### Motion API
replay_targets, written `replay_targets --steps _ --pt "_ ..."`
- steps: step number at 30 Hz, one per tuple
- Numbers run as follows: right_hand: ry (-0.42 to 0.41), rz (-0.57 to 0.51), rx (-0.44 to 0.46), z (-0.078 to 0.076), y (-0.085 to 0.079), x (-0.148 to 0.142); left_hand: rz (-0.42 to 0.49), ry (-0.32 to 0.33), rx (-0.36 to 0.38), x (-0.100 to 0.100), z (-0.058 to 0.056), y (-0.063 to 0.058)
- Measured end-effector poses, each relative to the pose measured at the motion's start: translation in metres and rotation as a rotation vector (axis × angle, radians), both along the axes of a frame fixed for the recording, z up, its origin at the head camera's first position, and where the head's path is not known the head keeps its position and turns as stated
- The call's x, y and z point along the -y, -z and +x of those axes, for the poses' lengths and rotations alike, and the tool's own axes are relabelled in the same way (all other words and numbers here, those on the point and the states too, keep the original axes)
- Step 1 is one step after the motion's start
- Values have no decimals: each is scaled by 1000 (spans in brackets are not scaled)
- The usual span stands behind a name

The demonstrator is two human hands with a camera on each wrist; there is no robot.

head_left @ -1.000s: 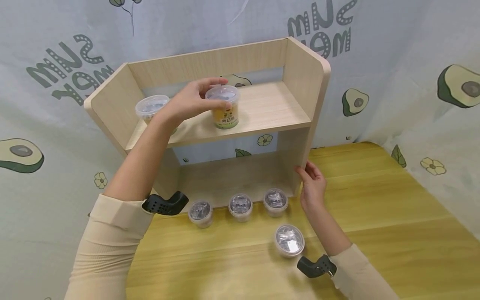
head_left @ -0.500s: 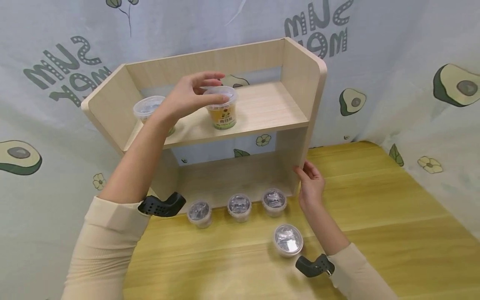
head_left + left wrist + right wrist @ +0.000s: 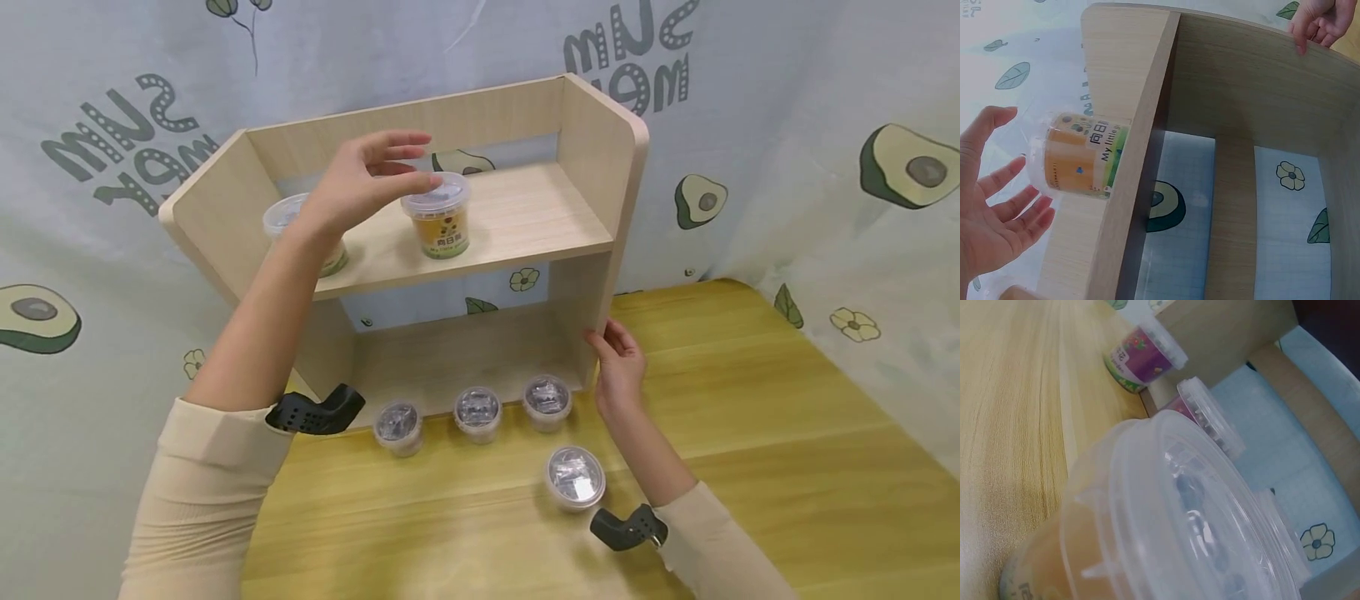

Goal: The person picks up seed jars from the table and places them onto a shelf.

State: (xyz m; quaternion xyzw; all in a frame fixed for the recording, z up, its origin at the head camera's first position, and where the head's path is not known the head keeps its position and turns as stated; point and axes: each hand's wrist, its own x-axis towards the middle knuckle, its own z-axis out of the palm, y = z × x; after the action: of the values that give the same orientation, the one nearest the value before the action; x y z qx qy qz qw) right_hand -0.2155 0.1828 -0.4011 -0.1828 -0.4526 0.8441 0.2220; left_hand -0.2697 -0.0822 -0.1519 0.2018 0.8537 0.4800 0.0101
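Observation:
A clear lidded plastic cup (image 3: 442, 227) with an orange and green label stands upright on the upper board of a pale wooden shelf unit (image 3: 600, 167). My left hand (image 3: 363, 179) is beside it with fingers spread and thumb near the lid; in the left wrist view a gap shows between that hand (image 3: 997, 206) and the cup (image 3: 1079, 153). A second lidded cup (image 3: 333, 260) stands to its left, partly hidden by my forearm. My right hand (image 3: 621, 371) grips the front edge of the unit's right side panel, thumb on the edge and fingers on the outer side.
Several more lidded cups are on the wooden table (image 3: 750, 417): a row of three, including one (image 3: 477, 412) in the middle, along the unit's front, and another cup (image 3: 575, 477) nearer me. A patterned cloth (image 3: 787, 108) hangs behind the unit.
My left hand has let go of the orange-labelled cup; its fingers have opened and drawn back up and left. The cup stays on the upper board. My right hand keeps its grip.

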Motion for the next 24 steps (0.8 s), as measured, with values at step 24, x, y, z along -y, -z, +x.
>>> replay_targets --steps 24 --pt "-5 -12 -16 -1 0 1 -16 -59 -134 20 24 -4"
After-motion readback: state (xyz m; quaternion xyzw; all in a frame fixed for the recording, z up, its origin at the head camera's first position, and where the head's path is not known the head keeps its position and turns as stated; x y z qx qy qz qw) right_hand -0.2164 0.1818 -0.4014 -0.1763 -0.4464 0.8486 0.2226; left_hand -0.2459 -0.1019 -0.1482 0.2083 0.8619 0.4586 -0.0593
